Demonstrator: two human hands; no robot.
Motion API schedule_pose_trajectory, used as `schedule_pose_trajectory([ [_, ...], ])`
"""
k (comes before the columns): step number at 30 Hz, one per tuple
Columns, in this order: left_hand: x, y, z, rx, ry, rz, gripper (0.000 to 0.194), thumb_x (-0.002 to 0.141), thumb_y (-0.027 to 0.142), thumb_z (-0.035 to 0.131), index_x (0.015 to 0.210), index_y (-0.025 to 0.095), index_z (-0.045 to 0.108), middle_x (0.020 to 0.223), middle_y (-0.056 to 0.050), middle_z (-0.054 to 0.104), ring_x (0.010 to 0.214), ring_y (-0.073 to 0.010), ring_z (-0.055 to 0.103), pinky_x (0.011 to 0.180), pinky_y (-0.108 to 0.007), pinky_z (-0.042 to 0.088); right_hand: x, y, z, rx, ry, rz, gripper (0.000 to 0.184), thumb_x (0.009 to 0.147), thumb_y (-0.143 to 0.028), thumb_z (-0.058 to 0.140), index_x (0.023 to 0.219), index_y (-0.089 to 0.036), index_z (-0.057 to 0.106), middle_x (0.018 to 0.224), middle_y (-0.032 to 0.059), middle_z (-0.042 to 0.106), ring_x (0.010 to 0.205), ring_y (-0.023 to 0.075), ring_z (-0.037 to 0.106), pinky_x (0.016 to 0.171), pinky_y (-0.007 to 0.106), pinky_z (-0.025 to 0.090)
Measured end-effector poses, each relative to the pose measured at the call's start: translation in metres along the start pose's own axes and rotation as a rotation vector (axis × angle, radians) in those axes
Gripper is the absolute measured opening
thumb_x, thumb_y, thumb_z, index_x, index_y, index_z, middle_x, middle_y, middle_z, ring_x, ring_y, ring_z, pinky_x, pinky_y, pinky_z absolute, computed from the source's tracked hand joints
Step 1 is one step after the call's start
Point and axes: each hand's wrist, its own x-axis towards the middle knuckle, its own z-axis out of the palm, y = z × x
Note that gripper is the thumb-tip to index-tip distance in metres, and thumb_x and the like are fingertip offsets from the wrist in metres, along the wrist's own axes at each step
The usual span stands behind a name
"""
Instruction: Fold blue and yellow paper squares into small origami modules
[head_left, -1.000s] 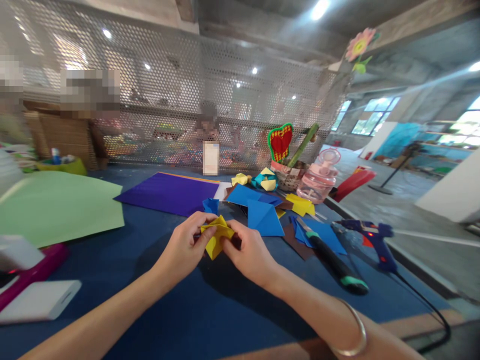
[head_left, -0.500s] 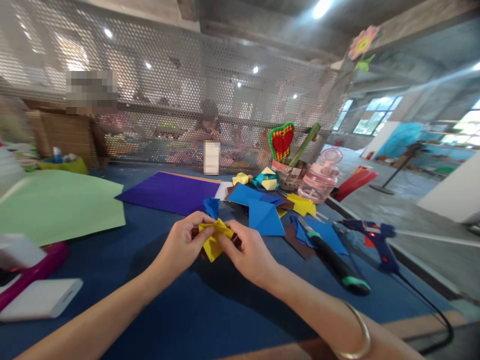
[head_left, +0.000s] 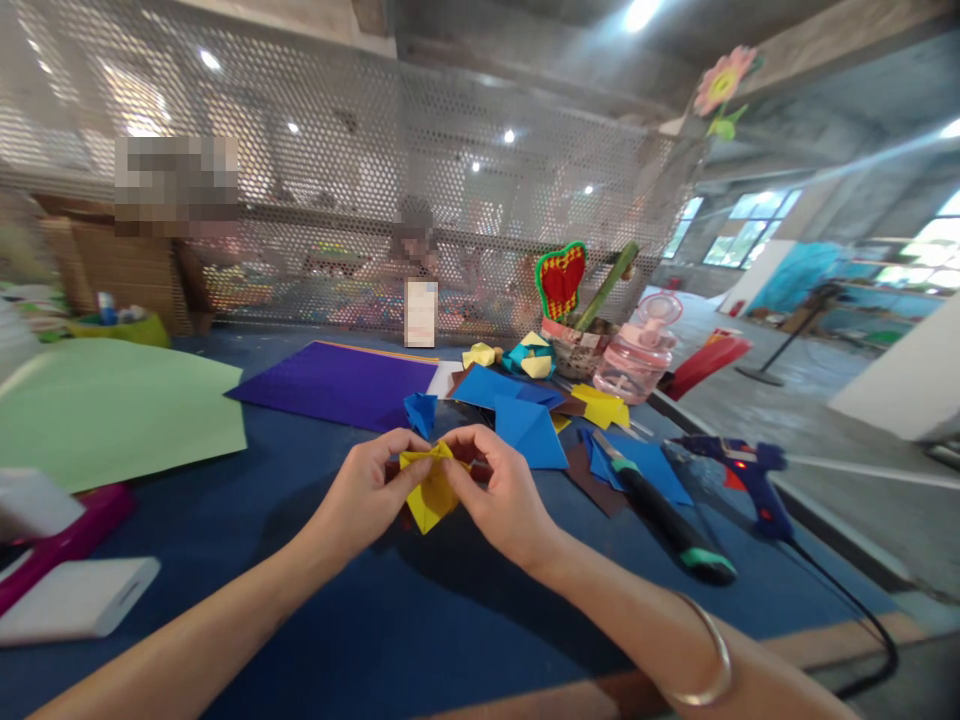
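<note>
A folded piece of yellow paper [head_left: 429, 502] is pinched between both hands above the blue table, one pointed corner hanging down. My left hand [head_left: 375, 485] grips its left side, thumb on the near face. On the other side my right hand [head_left: 499, 490] is closed on it, with its thumb close to the left one. The fingers behind the paper are mostly hidden. Just beyond the fingertips stands a small folded blue paper piece [head_left: 421, 411]. Flat blue paper squares [head_left: 529, 435] lie to the right of it.
A box cutter [head_left: 667, 520] and a corded glue gun [head_left: 742, 465] lie at the right. Purple sheets [head_left: 337, 387] and a pale green sheet [head_left: 120, 410] cover the left. A pink bottle [head_left: 637, 355] stands near the right edge; perforated mesh [head_left: 322, 180] rises behind.
The thumbs have shifted slightly on the yellow paper, and its lower face is turned more towards me. The right fingers are bent higher. The view has moved a little.
</note>
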Motion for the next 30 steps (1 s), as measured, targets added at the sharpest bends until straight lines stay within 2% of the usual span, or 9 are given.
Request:
schedule_pose_trajectory([
  [5, -0.002, 0.000, 0.001, -0.046, -0.032, -0.009, 0.025, 0.078, 0.041, 0.064, 0.085, 0.017, 0.060, 0.059, 0.004, 0.060, 0.044, -0.0116, 0.057, 0.040, -0.022, 0.051, 0.000, 0.001, 0.000, 0.010, 0.022, -0.041, 0.010, 0.084, -0.018, 0.054, 0.093, -0.018, 0.059, 0.085, 0.0025, 0.060, 0.075, 0.0133, 0.058, 0.062, 0.023, 0.049],
  [9, -0.003, 0.000, 0.001, -0.061, -0.033, 0.003, 0.024, 0.078, 0.040, 0.064, 0.085, 0.018, 0.059, 0.056, 0.005, 0.060, 0.041, -0.0114, 0.056, 0.037, -0.023, 0.051, 0.000, 0.005, 0.000, 0.042, -0.005, -0.016, 0.009, 0.085, -0.020, 0.055, 0.093, -0.019, 0.059, 0.083, 0.0023, 0.060, 0.075, 0.0141, 0.058, 0.060, 0.023, 0.048],
  [16, -0.008, 0.010, 0.001, -0.104, -0.035, -0.019, 0.023, 0.079, 0.038, 0.063, 0.084, 0.017, 0.059, 0.055, 0.005, 0.058, 0.043, -0.0115, 0.057, 0.036, -0.022, 0.050, -0.001, 0.006, -0.001, 0.103, -0.022, -0.019, 0.003, 0.083, -0.019, 0.057, 0.084, -0.020, 0.060, 0.078, -0.0001, 0.054, 0.071, 0.0126, 0.055, 0.059, 0.023, 0.049],
  [21, -0.009, 0.012, 0.001, -0.136, -0.048, -0.060, 0.023, 0.077, 0.038, 0.063, 0.083, 0.015, 0.061, 0.055, 0.004, 0.058, 0.043, -0.0112, 0.056, 0.035, -0.021, 0.049, -0.001, 0.005, -0.003, 0.092, -0.025, -0.099, 0.007, 0.084, -0.017, 0.057, 0.081, -0.019, 0.063, 0.081, 0.0000, 0.052, 0.069, 0.0106, 0.053, 0.055, 0.021, 0.046],
  [25, -0.010, 0.013, 0.001, -0.142, -0.013, -0.148, 0.027, 0.072, 0.039, 0.066, 0.081, 0.014, 0.061, 0.056, 0.002, 0.059, 0.043, -0.0113, 0.055, 0.033, -0.021, 0.047, 0.001, 0.006, -0.005, -0.003, -0.044, -0.200, 0.010, 0.084, -0.014, 0.056, 0.080, -0.019, 0.064, 0.078, 0.0000, 0.053, 0.069, 0.0105, 0.052, 0.059, 0.022, 0.045],
  [30, -0.009, 0.013, 0.000, -0.121, 0.022, -0.179, 0.025, 0.072, 0.037, 0.063, 0.082, 0.014, 0.061, 0.055, 0.002, 0.059, 0.042, -0.0118, 0.056, 0.035, -0.022, 0.048, 0.001, 0.004, -0.010, -0.105, -0.127, -0.285, 0.018, 0.086, -0.011, 0.051, 0.095, -0.017, 0.065, 0.087, 0.0047, 0.058, 0.073, 0.0122, 0.056, 0.060, 0.024, 0.045],
])
